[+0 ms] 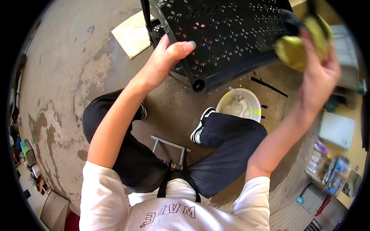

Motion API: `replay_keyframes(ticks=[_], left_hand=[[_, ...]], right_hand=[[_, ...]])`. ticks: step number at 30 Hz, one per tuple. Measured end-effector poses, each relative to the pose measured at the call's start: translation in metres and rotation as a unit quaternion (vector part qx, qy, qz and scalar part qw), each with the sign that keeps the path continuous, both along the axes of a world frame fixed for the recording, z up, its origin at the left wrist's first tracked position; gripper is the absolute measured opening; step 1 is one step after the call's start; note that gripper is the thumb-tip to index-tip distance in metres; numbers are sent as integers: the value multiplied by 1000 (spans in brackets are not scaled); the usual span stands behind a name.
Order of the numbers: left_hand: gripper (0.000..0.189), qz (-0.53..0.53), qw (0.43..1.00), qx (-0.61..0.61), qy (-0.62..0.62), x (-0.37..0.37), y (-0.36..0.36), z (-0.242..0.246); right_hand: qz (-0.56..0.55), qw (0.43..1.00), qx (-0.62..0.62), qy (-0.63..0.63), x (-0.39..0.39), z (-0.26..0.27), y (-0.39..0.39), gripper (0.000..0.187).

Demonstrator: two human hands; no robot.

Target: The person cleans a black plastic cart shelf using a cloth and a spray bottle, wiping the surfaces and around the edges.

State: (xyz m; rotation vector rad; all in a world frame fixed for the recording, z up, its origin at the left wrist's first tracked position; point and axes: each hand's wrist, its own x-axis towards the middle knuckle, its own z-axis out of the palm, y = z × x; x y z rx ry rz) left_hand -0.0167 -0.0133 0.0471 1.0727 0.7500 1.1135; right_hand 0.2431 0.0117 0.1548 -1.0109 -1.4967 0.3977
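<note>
A black perforated plastic panel [222,31] with small diamond-shaped holes and a tubular corner is tilted in front of me; it looks like part of a rack or shelf. My left hand [173,53] grips its near left edge, the thumb lying on top. On the right, my right hand [321,63] is raised and blurred, holding a yellow cloth or scrubbing pad [292,53] by the panel's right edge. Whether the cloth touches the panel I cannot tell. Below the panel, a round white plastic basin [235,105] with cloudy liquid stands on the floor beside my shoe.
A pale sheet or board [133,34] lies on the wet, stained concrete floor at the upper left. Between my legs is a metal stool frame [170,143]. A floor cover with slots is right of the basin. Shelves with a white box [336,130] and bottles line the right side.
</note>
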Motion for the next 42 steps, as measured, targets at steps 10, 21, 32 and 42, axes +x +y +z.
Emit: replay_keyframes(ticks=[10, 21, 32, 42], left_hand=[[66, 6, 999, -48, 4, -19, -25, -2], [58, 48, 993, -110, -13, -6, -27, 6], [56, 50, 971, -99, -214, 8, -21, -5], [66, -66, 941, -28, -330, 28, -23, -23]], right_hand=[[233, 876, 20, -422, -53, -33, 0, 25], [339, 806, -75, -479, -43, -25, -10, 24], [383, 782, -93, -482, -57, -31, -13, 23], [391, 786, -94, -470, -73, -36, -15, 22]])
